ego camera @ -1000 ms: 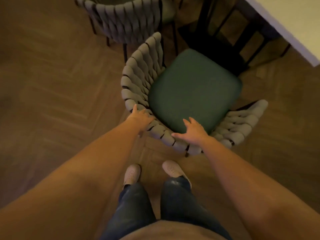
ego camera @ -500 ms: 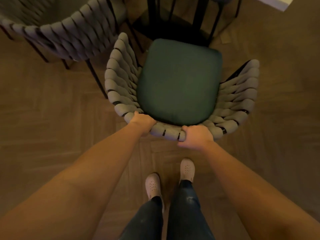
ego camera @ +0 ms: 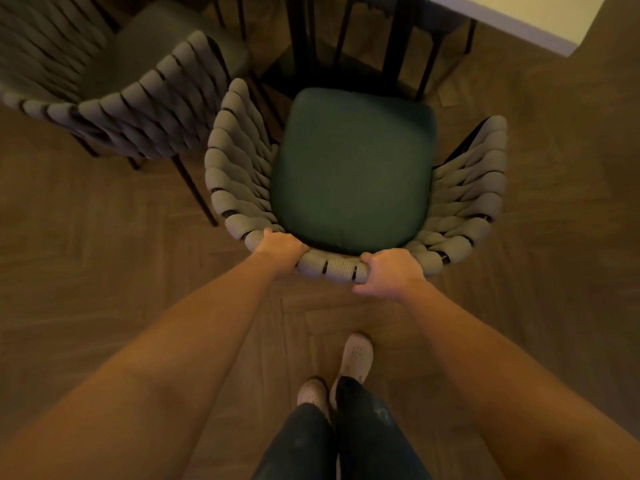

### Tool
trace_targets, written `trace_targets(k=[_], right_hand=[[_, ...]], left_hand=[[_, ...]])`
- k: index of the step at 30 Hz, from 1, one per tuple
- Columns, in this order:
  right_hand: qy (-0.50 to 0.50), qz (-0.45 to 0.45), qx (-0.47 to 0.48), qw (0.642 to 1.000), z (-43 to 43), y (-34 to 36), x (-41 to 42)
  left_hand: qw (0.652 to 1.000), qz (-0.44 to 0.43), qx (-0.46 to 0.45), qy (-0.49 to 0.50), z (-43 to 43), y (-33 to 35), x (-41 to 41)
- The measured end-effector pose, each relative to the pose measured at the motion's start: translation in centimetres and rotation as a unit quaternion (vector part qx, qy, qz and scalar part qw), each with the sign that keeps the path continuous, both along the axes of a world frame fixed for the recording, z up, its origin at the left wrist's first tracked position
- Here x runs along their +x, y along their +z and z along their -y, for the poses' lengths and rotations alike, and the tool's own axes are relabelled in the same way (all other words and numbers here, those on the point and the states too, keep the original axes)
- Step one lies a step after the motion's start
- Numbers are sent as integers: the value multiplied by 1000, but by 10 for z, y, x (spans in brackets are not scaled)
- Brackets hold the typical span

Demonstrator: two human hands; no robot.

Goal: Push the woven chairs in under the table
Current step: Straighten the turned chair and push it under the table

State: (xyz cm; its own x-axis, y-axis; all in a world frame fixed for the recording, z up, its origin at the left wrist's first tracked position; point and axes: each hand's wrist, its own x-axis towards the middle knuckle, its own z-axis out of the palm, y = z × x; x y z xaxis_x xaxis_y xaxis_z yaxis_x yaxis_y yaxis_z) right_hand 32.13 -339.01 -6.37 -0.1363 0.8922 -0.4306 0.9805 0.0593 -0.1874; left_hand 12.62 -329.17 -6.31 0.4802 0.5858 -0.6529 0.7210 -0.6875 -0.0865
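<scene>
Grey strapping forms the curved back rail of the woven chair (ego camera: 353,209), and both hands grip that rail from behind. The left hand (ego camera: 282,249) wraps the rail near its left bend. Its fingers are pressed together and curled over the top, with the tips hidden inside the back. The right hand (ego camera: 391,271) wraps the rail further right, fingers curled over it and thumb underneath.

The chair stands on the wood floor (ego camera: 104,271) with its seat front facing the black table legs (ego camera: 398,46). It is near them but not yet under the table (ego camera: 519,19), of which only a pale corner shows at upper right.

Recommended procedure for the push:

1. Apply equal force through both hands so the chair travels straight and does not pivot.
2. Direct the force forward and level. Pressing down on the rail is likely to make the legs drag on the floor.
3. Aim the seat front at the gap between the black legs.
4. Monitor the left side. The second woven chair (ego camera: 138,105) stands just beside the left arm, and contact there cannot be confirmed.
5. Step forward with the chair instead of overreaching.
</scene>
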Motion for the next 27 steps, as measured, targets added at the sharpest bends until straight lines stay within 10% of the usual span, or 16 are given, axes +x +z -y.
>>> trace_targets(k=[27], right_hand=[[-71,12,33,997,-178,-4,-5]], left_hand=[[997,16,-5,-78,-200,4,4]])
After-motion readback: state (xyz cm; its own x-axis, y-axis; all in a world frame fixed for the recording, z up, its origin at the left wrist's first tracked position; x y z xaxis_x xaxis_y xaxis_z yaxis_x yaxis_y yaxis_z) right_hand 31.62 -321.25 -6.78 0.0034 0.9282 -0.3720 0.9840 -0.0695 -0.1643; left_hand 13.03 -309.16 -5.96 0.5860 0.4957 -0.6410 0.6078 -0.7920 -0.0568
